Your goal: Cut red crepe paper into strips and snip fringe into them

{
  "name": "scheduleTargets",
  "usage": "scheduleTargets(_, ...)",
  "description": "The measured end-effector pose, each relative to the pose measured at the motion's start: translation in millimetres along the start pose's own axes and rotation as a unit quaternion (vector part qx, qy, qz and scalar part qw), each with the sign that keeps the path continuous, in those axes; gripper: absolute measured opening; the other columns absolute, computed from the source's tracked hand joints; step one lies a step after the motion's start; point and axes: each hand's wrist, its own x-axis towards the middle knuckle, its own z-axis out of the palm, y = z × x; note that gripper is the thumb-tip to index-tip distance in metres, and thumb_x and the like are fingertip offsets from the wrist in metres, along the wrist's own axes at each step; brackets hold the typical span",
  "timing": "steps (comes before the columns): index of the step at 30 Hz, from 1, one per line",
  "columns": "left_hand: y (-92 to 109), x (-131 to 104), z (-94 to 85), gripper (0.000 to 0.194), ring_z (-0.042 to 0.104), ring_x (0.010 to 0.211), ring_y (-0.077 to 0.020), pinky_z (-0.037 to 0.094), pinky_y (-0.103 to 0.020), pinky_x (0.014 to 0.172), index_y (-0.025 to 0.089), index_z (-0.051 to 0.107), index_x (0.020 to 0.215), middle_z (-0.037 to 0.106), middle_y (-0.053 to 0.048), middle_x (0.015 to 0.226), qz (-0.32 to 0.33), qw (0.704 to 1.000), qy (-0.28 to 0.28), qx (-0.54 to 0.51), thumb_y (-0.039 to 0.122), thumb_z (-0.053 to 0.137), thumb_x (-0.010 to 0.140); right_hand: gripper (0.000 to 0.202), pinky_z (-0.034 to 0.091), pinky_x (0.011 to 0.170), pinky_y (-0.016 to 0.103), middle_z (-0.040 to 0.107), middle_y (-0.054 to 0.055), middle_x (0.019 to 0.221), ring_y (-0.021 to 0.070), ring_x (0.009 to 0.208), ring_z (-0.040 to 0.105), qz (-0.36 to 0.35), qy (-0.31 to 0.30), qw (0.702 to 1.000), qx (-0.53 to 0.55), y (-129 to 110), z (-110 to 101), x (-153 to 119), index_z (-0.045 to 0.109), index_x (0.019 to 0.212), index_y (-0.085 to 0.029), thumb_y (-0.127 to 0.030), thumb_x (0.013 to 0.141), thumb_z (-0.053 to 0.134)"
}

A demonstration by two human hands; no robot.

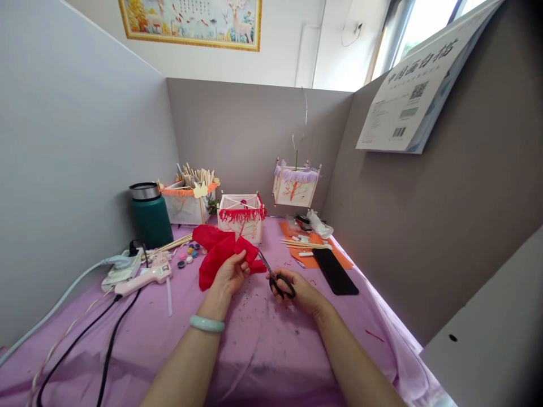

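Observation:
My left hand [231, 274] pinches the edge of a red cloth [218, 254], whose crumpled bulk spreads to the left over the table. Black-handled scissors [281, 286] sit in my right hand [297, 291], fingers wrapped around the handles. Their blades point up and left, close to the piece of cloth by my left fingertips; whether they touch it I cannot tell. Just behind the cloth stands a small white box-shaped lantern [240, 226] on a stick frame, with red fringe around its upper edge.
Left: green bottle [151, 217], glue gun [144, 281], power strip [121, 271] with cables, and a box of sticks [182, 206]. Right: black phone [335, 271], orange sheets [303, 260] and wooden sticks [305, 244]. A purple-trimmed lantern [296, 189] hangs at the back. Grey partitions [254, 124] enclose the table.

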Motion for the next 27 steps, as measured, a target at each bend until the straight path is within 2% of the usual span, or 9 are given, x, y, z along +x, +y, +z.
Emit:
scheduleTargets(11, 1.7, 2.2, -1.3, 0.018, 0.041, 0.035, -0.004, 0.038, -0.015, 0.036, 0.014, 0.045, 0.068, 0.046, 0.005, 0.048, 0.007, 0.999, 0.035, -0.02, 0.006, 0.053, 0.081, 0.038, 0.029, 0.037, 0.016, 0.055, -0.002, 0.07, 0.0064, 0.047, 0.049, 0.007, -0.013, 1.0, 0.0, 0.2, -1.7, -0.7, 0.055, 0.104, -0.016, -0.044, 0.078, 0.061)
scheduleTargets(27, 2.3, -1.6, 1.7, 0.014, 0.042, 0.036, -0.0035, 0.038, -0.015, 0.037, 0.014, 0.047, 0.07, 0.049, 0.004, 0.052, 0.007, 1.0, 0.023, -0.005, 0.006, 0.054, 0.08, 0.036, 0.03, 0.037, 0.015, 0.054, -0.003, 0.069, 0.0063, 0.047, 0.05, 0.008, -0.008, 1.0, -0.007, 3.3, -1.7, 0.5, 0.055, 0.104, -0.017, -0.043, 0.08, 0.06)
